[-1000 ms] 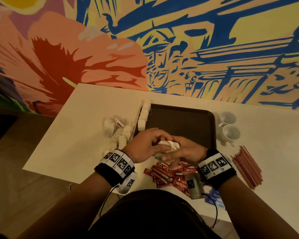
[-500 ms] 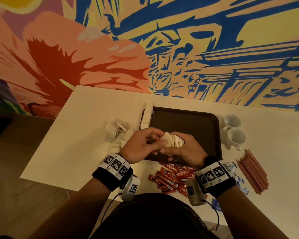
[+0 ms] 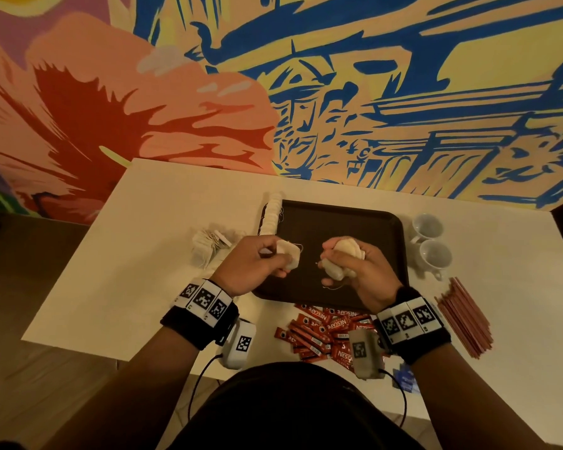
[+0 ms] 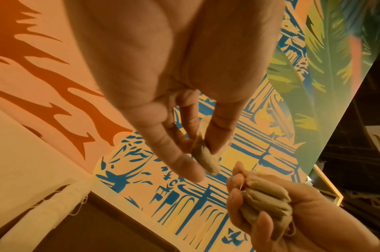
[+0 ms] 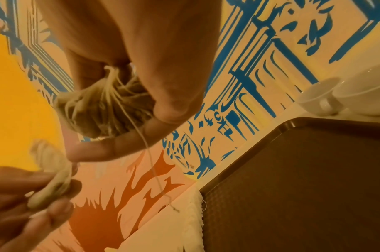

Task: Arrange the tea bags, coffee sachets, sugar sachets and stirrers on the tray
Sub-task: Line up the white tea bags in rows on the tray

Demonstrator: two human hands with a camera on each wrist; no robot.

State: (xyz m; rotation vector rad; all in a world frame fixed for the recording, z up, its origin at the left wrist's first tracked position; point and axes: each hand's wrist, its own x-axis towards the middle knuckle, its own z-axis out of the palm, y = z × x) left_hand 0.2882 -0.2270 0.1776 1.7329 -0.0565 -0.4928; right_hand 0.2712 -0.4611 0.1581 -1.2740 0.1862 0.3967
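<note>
Above dark tray (image 3: 348, 222), left hand (image 3: 251, 264) pinching one tea bag (image 3: 290, 254), right hand (image 3: 358, 271) fisted round a bunch (image 3: 345, 254).

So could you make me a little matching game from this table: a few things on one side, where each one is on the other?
Things:
1. bunch of tea bags
2. coffee sachets
3. cups
4. stirrers

Places:
A. on the table just right of the tray
B. held in the right hand
C. in a fan near the table's right front edge
D. in a red heap on the table in front of the tray

Pairs: 1-B, 2-D, 3-A, 4-C
</note>
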